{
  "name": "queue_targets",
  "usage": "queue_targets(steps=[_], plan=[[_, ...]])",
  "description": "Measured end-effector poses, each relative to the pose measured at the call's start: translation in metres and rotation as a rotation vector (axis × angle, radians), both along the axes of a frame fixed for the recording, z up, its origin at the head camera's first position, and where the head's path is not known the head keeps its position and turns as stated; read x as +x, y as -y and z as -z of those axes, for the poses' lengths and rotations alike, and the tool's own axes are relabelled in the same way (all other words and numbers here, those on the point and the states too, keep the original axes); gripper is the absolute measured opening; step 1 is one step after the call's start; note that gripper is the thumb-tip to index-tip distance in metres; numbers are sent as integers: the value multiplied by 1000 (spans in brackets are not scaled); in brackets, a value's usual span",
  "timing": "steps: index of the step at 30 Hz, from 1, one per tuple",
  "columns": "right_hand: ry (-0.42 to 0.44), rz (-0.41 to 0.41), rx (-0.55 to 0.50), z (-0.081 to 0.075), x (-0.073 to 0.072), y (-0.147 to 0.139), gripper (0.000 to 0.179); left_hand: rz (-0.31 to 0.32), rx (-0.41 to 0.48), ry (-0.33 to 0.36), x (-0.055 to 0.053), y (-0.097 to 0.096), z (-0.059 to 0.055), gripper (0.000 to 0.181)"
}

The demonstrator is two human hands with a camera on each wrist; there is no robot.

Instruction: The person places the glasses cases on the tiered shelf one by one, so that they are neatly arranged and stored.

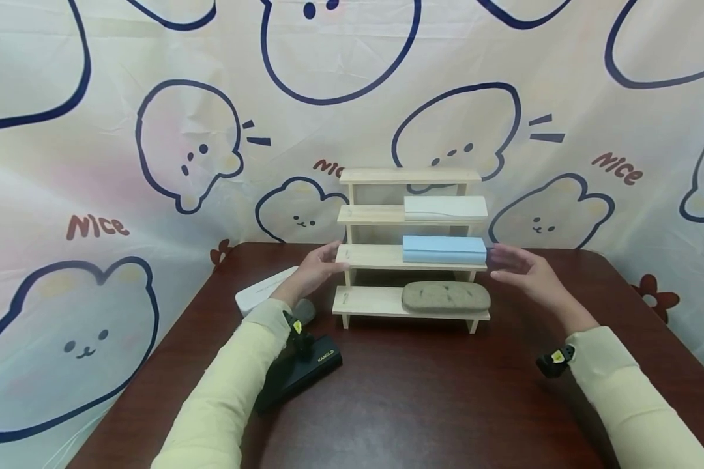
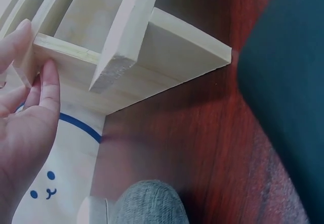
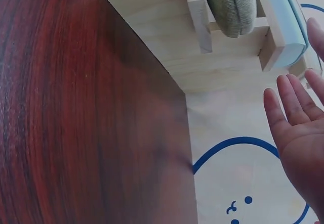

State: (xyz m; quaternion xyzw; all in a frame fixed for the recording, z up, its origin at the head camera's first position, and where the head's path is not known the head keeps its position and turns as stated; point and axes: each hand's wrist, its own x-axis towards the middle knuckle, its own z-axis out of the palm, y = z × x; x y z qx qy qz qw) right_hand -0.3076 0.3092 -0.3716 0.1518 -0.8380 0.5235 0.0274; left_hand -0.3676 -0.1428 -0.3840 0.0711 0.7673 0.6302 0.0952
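A pale wooden stepped shelf point(image 1: 375, 257) stands on the dark red table point(image 1: 422, 397). A white case point(image 1: 444, 207) lies on its second step, a blue case point(image 1: 443, 249) on the third, a grey-green fabric case point(image 1: 446, 296) on the lowest. My left hand point(image 1: 317, 267) is at the shelf's left end, its straight fingers point(image 2: 48, 82) touching the end of a step point(image 2: 61, 57). My right hand point(image 1: 519, 267) is open just right of the blue case point(image 3: 291, 27), its fingers point(image 3: 293, 102) straight and apart from the shelf point(image 3: 167, 37).
A black case point(image 1: 305, 374) lies on the table under my left forearm. A white case point(image 1: 264, 290) and a small grey case point(image 1: 305, 311) lie left of the shelf. A printed cloth point(image 1: 170, 143) hangs behind the table.
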Motion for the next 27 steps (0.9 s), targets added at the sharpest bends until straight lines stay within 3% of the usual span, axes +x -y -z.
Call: queue_targets(steps=[5, 13, 21, 27], plan=[[50, -14, -26, 5, -8, 1, 72, 12, -23, -2, 4, 2, -4, 81], [81, -55, -30, 12, -17, -1, 76, 9, -160, -36, 15, 7, -8, 90], [136, -79, -38, 15, -25, -1, 76, -20, -183, -66, 28, 16, -7, 82], [182, -81, -62, 15, -28, 0, 80, 1, -150, -74, 37, 25, -10, 79]])
